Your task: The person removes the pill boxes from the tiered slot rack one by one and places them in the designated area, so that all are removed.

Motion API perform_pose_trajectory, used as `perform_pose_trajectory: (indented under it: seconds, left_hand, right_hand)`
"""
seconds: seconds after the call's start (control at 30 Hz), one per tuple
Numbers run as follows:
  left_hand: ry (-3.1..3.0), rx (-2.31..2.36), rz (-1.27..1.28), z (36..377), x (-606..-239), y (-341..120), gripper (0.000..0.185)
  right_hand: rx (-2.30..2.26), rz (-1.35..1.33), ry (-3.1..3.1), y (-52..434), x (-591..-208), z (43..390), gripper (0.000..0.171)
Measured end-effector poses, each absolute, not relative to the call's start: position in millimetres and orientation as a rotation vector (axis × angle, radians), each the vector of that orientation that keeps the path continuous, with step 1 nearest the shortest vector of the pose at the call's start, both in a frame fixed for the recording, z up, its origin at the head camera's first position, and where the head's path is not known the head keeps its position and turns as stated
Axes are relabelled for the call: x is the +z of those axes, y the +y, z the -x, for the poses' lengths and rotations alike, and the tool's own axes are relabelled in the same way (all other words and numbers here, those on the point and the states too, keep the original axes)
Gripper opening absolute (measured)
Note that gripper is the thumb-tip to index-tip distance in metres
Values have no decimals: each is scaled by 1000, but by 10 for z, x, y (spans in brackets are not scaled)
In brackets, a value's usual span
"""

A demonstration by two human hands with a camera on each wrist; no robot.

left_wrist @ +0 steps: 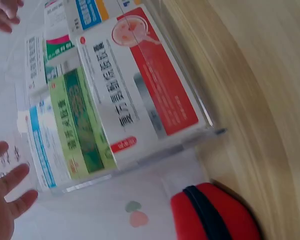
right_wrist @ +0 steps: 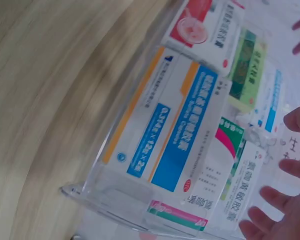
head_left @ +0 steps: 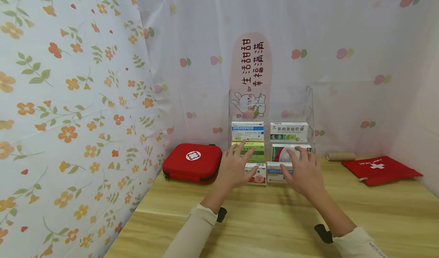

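Observation:
A clear acrylic tiered rack [head_left: 311, 111] holds medicine boxes in two columns. On the left are a blue-and-white box [head_left: 247, 128], a green box [head_left: 258, 151] and, lowest, a red-and-white box [left_wrist: 140, 80]. The right column has a white box with a green strip [head_left: 289, 128], a green, white and pink box [head_left: 280, 153] and, at the bottom, a blue-and-white box with orange edging [right_wrist: 165, 120]. My left hand [head_left: 234, 168] spreads its fingers before the left column, partly covering it. Similarly spread, my right hand [head_left: 305, 172] overlaps the right column. Neither holds anything.
Left of the rack lies a red zipped case [head_left: 181, 161] with a white emblem. To the right are a beige roll [head_left: 340, 156] and a flat red pouch [head_left: 384, 169] with a white cross. Patterned curtains [head_left: 192, 29] hang behind and left of the wooden table [head_left: 253, 227].

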State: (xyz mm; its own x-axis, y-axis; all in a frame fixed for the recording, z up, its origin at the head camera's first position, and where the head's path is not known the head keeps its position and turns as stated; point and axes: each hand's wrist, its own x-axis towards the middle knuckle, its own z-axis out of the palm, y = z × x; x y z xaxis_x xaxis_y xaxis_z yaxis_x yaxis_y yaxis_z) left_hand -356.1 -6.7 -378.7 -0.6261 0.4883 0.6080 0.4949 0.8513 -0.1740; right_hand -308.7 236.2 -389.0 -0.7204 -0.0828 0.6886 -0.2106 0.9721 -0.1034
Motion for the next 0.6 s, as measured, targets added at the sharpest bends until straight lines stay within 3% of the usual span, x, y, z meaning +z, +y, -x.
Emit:
perform_pose_trajectory:
  seconds: [0.33, 0.6]
  left_hand:
    - [-2337, -415, 752, 3756, -3891, -376, 66]
    - [-2467, -658, 712, 3881, -4012, -496, 79]
  right_hand:
    - [486, -250, -2382, 2303, -3820, 2980, 35]
    - [662, -275, -2429, 2205, -3850, 2963, 32]
